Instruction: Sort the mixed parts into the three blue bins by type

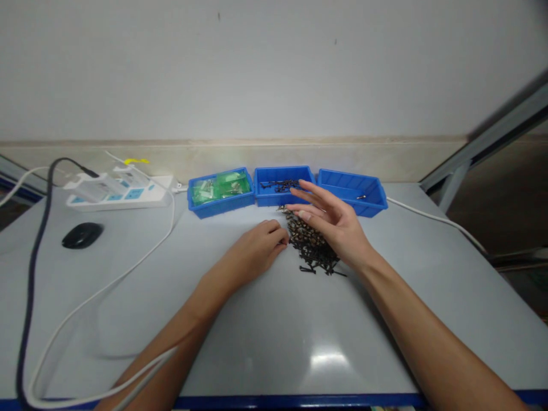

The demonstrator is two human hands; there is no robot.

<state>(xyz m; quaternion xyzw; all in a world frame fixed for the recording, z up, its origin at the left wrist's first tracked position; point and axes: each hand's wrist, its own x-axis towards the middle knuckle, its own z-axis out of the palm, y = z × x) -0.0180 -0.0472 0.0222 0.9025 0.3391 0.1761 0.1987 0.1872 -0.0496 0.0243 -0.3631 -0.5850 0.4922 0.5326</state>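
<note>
A heap of small screws (314, 251) lies on the table, brassy toward the back and black toward the front. At its left edge rests my left hand (263, 245), fingers curled and closed; whatever is between the fingertips is hidden. My right hand (331, 220) hovers over the heap's right side with fingers stretched and spread, nothing visible in them. Its fingertips reach toward the middle blue bin (269, 200), which has dark screws (285, 185) inside. In the right blue bin (342, 182) lies a single small screw (362, 197).
The left blue bin (226, 205) holds green-and-clear packets (231, 185). A white power strip (158, 194) with plugs and a black mouse (83, 235) are at the left. A white cable (128, 268) loops across the table and over my left forearm. A wall (274, 85) stands behind.
</note>
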